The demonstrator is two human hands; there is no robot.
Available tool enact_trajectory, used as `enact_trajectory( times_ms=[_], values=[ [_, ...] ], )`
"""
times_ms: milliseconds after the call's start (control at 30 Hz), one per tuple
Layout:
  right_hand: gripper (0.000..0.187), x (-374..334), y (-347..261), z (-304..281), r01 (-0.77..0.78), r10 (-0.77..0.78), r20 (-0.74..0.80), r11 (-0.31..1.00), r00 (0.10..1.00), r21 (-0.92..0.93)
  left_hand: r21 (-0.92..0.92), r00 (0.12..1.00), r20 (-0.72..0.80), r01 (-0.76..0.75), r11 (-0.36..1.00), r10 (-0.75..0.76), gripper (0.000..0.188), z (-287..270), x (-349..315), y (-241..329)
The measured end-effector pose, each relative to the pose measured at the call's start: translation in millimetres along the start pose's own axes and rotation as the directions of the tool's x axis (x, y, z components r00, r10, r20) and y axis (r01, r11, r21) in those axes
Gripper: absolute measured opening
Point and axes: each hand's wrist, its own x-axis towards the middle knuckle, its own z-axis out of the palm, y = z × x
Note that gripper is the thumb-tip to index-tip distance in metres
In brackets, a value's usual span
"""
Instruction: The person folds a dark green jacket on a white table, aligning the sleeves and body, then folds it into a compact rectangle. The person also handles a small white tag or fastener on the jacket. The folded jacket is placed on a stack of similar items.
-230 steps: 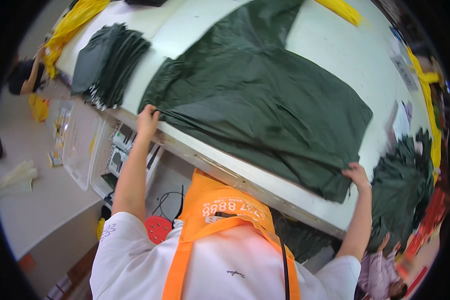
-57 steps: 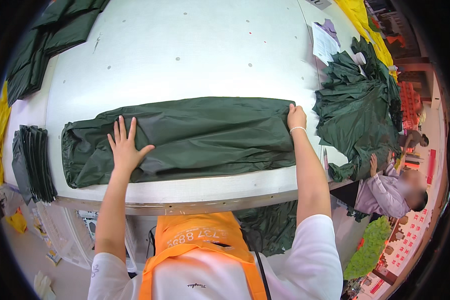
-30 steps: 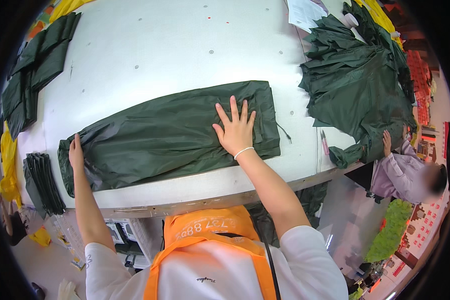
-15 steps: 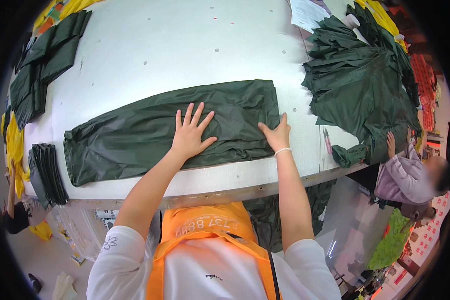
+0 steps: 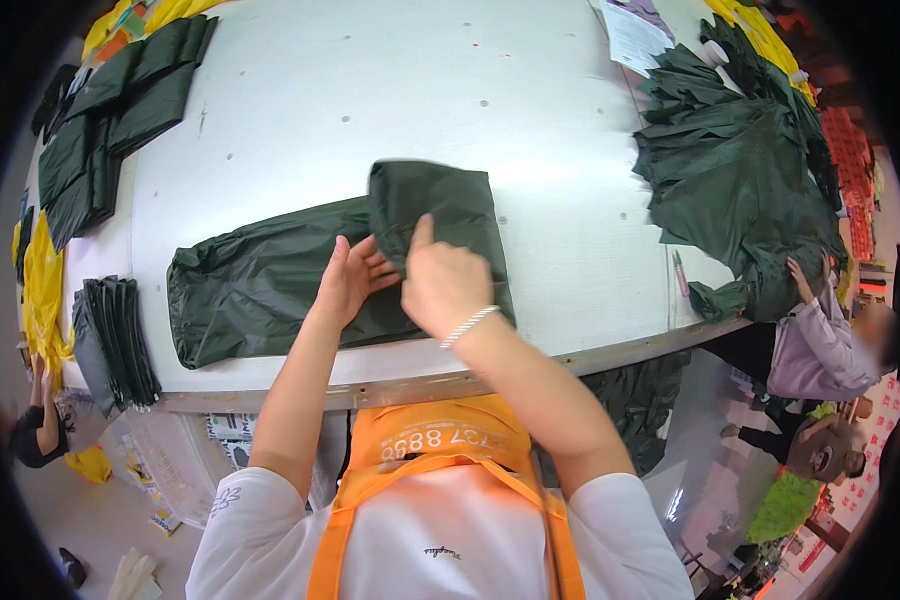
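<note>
A long dark green garment (image 5: 270, 285) of thin, shiny cloth lies across the table in front of me. Its right end is folded back over the middle as a flap (image 5: 450, 190). My right hand (image 5: 450, 285) is on this flap, index finger stretched along it and the other fingers curled at its edge. The grip itself is partly hidden. My left hand (image 5: 345, 285) is open at the flap's left edge, thumb up and fingers apart, with the fingertips close to or touching the cloth.
Folded dark green pieces (image 5: 130, 100) lie at the far left, with a smaller stack (image 5: 115, 335) at the near left edge. A large dark green heap (image 5: 730, 170) covers the right side, near pink-handled snips (image 5: 681, 275). A co-worker's hand (image 5: 800, 280) touches that heap.
The garment's right end has been folded over to the left. My right hand has moved left with it, and my left hand has lifted from flat on the cloth to the flap's edge.
</note>
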Motion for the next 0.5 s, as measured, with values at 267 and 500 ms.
enact_trajectory(
  times_ms=[267,500],
  values=[
    [0.053,9,-28,67,0.108,-0.213,0.026,0.592,0.977,0.799,-0.378,0.916,-0.299,0.145,0.915,-0.269,0.038,-99,-14,-16],
    [0.049,20,-1,122,0.227,-0.234,-0.240,0.972,0.942,-0.056,-0.556,0.951,-0.236,0.036,0.831,-0.200,0.058,-101,-22,7]
  ],
)
